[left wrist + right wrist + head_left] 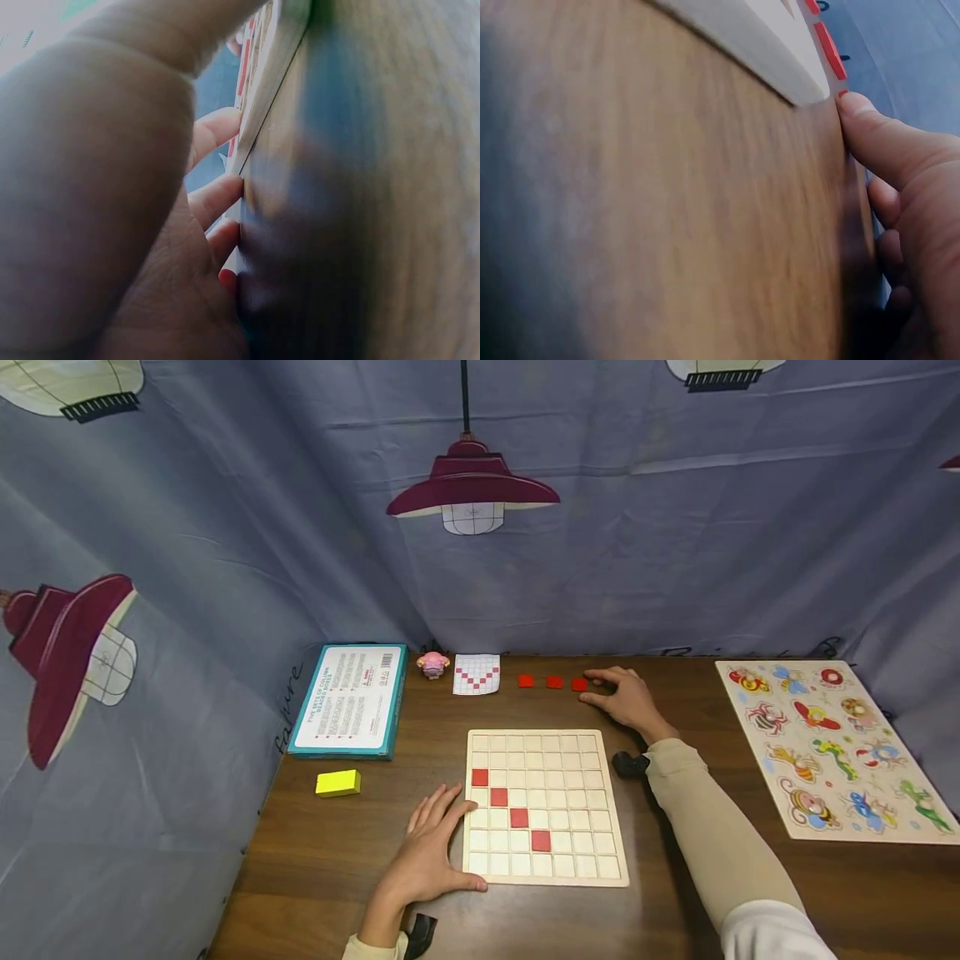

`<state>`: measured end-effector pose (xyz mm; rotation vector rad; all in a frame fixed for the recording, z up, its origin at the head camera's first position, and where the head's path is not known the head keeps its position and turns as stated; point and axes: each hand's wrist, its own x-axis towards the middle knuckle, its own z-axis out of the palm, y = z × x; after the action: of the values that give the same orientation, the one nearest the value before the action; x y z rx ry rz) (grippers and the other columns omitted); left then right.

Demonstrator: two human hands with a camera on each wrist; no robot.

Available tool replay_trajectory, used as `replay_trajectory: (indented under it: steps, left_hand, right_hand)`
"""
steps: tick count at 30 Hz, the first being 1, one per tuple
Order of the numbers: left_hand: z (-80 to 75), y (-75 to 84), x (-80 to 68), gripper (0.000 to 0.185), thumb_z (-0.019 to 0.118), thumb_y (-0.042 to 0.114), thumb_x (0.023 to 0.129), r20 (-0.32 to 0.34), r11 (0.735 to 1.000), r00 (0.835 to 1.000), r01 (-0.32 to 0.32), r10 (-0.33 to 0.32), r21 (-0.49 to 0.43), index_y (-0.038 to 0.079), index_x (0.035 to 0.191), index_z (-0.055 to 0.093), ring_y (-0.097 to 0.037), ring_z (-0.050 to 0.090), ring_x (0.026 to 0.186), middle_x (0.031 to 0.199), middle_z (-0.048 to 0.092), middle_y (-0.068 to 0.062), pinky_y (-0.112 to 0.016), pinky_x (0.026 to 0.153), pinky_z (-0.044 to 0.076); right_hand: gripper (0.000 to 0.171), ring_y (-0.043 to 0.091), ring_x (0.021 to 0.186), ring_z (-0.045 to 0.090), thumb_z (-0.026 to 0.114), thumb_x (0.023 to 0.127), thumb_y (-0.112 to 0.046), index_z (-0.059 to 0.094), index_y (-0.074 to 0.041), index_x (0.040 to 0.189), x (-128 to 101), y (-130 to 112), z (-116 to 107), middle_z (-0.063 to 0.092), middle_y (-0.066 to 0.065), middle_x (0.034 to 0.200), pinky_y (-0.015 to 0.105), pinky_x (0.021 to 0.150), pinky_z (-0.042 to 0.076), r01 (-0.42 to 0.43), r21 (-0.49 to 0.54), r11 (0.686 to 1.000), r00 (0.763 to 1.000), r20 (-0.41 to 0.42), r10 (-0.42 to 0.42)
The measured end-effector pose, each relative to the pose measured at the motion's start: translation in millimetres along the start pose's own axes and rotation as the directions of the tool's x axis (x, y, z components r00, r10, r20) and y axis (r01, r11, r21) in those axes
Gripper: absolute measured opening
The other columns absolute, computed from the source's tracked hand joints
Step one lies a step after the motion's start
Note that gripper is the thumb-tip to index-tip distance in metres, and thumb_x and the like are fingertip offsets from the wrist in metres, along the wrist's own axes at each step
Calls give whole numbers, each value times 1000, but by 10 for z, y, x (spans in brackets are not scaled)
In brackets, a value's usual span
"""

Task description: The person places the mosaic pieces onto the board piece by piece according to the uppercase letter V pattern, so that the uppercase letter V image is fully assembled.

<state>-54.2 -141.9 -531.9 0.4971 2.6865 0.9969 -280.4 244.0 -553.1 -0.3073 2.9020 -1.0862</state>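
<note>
on the far left of the dark wooden table (337, 852) lies a teal-edged flat cardboard box (348, 698) with a printed white face, and nearer the front a small yellow rectangular block (337, 783). past the box's right corner, at the table's back edge, sit a small pink figurine (433, 665) and a white card with a red-square pattern (476, 674).

the left hand (435, 847) rests flat on the table, fingers straight and slightly spread, touching the left edge of the pale wooden grid board (570, 852); the left wrist view shows its fingertips (217, 199) against that edge. four red square tiles (510, 807) sit in a diagonal on the board.

behind the board lie three loose red square tiles in a row (553, 682). the right hand (626, 697) reaches to the rightmost one, thumb and forefinger curled about it, seemingly pinching it on the table. at the far right lies a wooden peg puzzle with colourful insects (832, 747).
</note>
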Motion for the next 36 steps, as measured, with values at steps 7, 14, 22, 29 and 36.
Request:
replay_trajectory:
  steps: [7, 14, 22, 29, 36]
  left_hand:
    - [29, -2, -32, 104, 95, 56, 58, 33, 1000, 999, 20, -20, 0, 26, 146, 48, -35, 13, 159, 169, 25, -4, -66, 124, 11]
    - [63, -1, -22, 105, 96, 55, 56, 35, 1000, 999, 31, -31, -5, 27, 145, 48, -35, 13, 159, 169, 26, -5, -66, 123, 12]
    - [54, -18, 9, 106, 95, 57, 56, 32, 999, 999, 32, -32, 8, 28, 146, 47, -33, 11, 159, 170, 25, -3, -63, 125, 9]
    - [23, -31, 28, 106, 96, 56, 56, 11, 999, 1000, 27, -28, 25, 27, 146, 48, -34, 13, 159, 169, 26, -4, -65, 124, 12]
    - [6, -28, 37, 106, 96, 56, 55, 18, 999, 999, 35, -35, 30, 26, 145, 48, -35, 13, 158, 168, 27, -5, -65, 124, 12]
  right_hand:
    - [53, 37, 117, 50, 73, 94, -39, 63, -12, 139, -63, 11, 46, 65, 15, 119, 58, 109, 36, -16, -45, 999, 1000, 12, 17]
    - [39, 36, 109, 53, 70, 97, -36, 68, -10, 127, -63, 42, 85, 65, 13, 110, 57, 105, 37, 9, -121, 993, 1000, -20, -11]
    - [32, 28, 94, 50, 69, 98, -26, 67, -2, 119, -148, -5, 15, 59, 10, 97, 46, 88, 40, 88, -66, 994, 994, -64, -92]
    - [27, 19, 87, 42, 74, 95, -19, 67, -3, 115, -518, -217, -15, 55, 5, 91, 33, 76, 33, 210, -33, 977, 966, -149, -213]
    - [29, 16, 84, 45, 83, 83, -8, 71, -7, 109, -1082, -526, 54, 58, 0, 85, 23, 71, 33, 327, -38, 944, 923, -201, -328]
